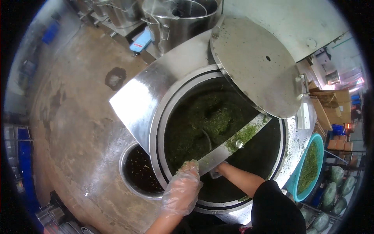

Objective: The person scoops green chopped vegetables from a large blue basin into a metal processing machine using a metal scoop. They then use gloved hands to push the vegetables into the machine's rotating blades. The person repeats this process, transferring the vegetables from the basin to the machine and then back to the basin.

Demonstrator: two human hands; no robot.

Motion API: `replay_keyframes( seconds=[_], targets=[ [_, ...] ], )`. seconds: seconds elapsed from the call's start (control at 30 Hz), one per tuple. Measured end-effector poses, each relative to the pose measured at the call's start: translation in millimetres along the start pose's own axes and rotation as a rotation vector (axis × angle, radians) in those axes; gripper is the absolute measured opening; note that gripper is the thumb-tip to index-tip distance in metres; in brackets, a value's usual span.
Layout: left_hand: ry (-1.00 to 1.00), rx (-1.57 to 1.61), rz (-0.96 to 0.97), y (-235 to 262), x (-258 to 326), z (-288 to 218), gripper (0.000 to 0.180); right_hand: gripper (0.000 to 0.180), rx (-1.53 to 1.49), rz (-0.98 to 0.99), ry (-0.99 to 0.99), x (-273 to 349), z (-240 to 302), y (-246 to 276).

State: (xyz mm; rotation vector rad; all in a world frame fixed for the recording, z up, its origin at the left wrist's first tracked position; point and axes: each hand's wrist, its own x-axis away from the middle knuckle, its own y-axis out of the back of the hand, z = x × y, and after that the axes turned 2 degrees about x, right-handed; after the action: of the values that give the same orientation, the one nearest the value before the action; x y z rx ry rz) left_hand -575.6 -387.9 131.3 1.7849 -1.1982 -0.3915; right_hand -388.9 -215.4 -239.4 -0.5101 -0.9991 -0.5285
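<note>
A big round steel bowl set in a steel machine holds a mass of chopped greens. A flat metal arm, smeared with greens, slants across the bowl from its near rim toward the right. My left hand, in a clear plastic glove, is at the arm's near end, its fingers curled around a clump of greens. My right forearm reaches in under the arm, where only a little of my right hand shows. The round lid stands tilted open behind the bowl.
A smaller round opening with dark contents lies left of the bowl. A teal basin of greens stands at the right, with green sacks and cardboard boxes beyond. Steel pots stand at the back on a stained concrete floor.
</note>
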Motion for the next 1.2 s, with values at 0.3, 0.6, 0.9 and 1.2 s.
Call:
replay_keyframes(
  seconds=[0.3, 0.6, 0.9, 1.2],
  targets=[
    [0.057, 0.085, 0.210, 15, -11, -5, 0.062, 0.015, -0.332, 0.332, 0.201, -80, -38, 24],
    [0.112, 0.117, 0.225, 7, -2, -3, 0.061, 0.019, 0.300, 0.106, 0.196, -39, -3, 36],
    [0.195, 0.224, 0.440, 14, -8, -10, 0.066, 0.017, 0.646, -0.096, 0.046, -35, 19, 37],
    [-0.061, -0.175, 0.278, -30, 19, -20, 0.061, 0.021, 1.236, 0.091, -0.061, -5, 37, 81]
  ],
)
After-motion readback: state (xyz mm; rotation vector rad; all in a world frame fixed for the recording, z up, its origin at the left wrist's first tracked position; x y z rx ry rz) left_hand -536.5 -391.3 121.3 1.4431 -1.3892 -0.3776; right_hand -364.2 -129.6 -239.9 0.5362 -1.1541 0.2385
